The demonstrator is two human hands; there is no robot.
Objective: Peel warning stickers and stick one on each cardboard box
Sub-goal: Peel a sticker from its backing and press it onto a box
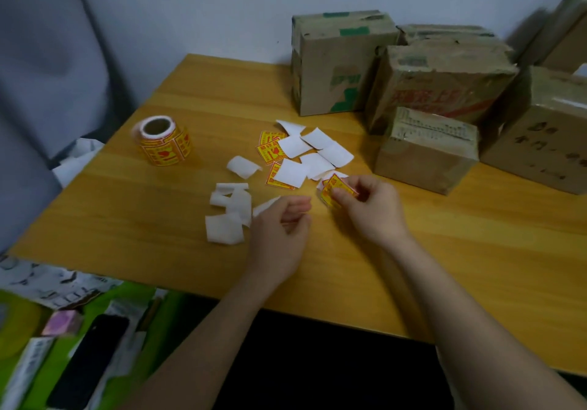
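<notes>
While your right hand (370, 201) pinches the warning sticker (333, 192) ready for peeling, your left hand (282, 222) pinches a backing scrap (265, 205); boxes (425, 150) wait nearby.

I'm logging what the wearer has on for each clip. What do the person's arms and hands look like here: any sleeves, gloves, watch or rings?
Both forearms are bare up to the frame edge: no sleeves show. The left hand and right hand wear no gloves, and no watch, bracelet or ring is visible. The picture is slightly blurred, so a thin ring could be missed.
</notes>
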